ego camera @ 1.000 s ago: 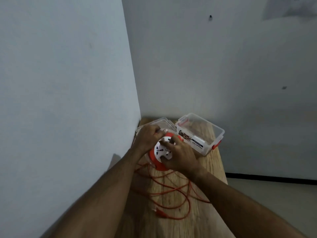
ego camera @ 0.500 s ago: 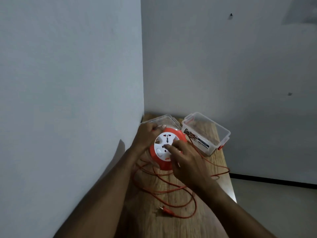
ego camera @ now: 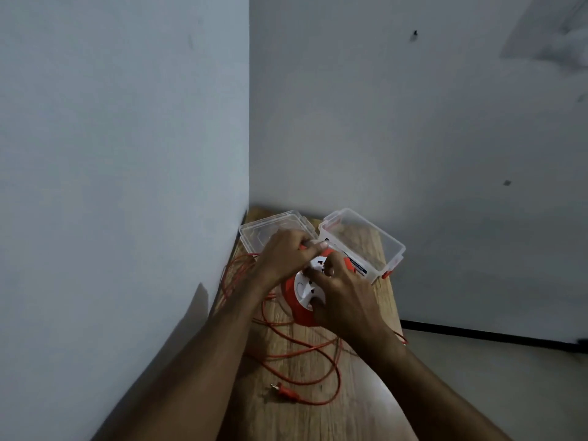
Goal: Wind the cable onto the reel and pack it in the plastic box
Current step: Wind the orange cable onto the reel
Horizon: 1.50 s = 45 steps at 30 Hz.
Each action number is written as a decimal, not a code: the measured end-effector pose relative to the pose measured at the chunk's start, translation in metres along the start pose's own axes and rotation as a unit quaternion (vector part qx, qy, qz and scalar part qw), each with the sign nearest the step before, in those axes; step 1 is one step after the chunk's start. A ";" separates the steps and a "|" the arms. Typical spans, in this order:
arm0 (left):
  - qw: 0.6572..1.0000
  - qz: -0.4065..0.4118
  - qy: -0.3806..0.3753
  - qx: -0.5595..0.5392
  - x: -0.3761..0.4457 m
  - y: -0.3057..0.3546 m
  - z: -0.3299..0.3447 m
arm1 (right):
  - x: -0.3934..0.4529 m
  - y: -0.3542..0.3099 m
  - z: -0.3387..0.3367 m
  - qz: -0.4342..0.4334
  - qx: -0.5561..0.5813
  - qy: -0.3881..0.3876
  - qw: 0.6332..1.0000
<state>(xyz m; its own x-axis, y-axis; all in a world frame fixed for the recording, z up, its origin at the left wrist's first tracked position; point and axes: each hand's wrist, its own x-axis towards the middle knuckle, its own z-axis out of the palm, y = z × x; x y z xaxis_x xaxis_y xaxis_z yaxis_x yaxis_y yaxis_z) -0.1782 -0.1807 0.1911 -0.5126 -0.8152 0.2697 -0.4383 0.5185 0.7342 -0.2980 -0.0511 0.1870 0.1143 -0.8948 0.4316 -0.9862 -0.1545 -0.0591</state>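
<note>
The orange reel is gripped on edge on the wooden table, just in front of the open plastic box, with the right hand closed over its white socket face and the left hand pinched shut on a strand of cable at its top rim. Most of the cable is seen lying loose in front of the reel, its plug nearest the person. A snag is judged likely: crossed loops could be drawn tight into a knot, or the plug dragged off the table edge.
</note>
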 end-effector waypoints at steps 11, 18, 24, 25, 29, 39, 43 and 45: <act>0.997 -0.002 0.061 0.045 -0.002 0.008 0.018 | 0.011 -0.007 0.011 0.522 0.458 0.052 0.717; 0.994 -0.052 0.054 -0.084 -0.002 -0.002 -0.001 | -0.013 0.003 -0.022 0.013 0.091 0.134 0.987; 0.999 -0.018 0.017 -0.047 0.004 0.007 0.001 | -0.009 0.001 -0.015 -0.025 -0.078 -0.041 0.996; 0.999 -0.015 0.012 -0.042 0.004 0.007 0.002 | -0.008 0.000 -0.016 -0.015 -0.076 -0.037 0.996; 0.999 -0.014 0.026 -0.040 0.001 0.008 0.003 | -0.010 -0.002 -0.013 0.012 -0.076 0.008 0.997; 0.998 0.026 0.041 0.034 0.001 0.013 0.009 | -0.008 0.010 0.004 0.122 0.088 0.008 0.989; 0.994 0.018 0.098 0.045 -0.001 0.014 0.017 | 0.001 -0.003 0.004 0.361 0.318 0.113 0.869; 0.991 0.034 0.106 0.070 -0.003 0.018 0.021 | 0.005 -0.004 0.017 0.482 0.391 0.115 0.776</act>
<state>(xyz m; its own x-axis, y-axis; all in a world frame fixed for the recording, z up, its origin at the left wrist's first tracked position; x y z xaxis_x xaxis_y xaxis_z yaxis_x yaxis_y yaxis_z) -0.2000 -0.1640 0.1903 -0.3839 -0.8059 0.4506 -0.5144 0.5920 0.6205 -0.2913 -0.0625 0.1739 -0.7450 -0.6670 -0.0084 -0.2159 0.2531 -0.9431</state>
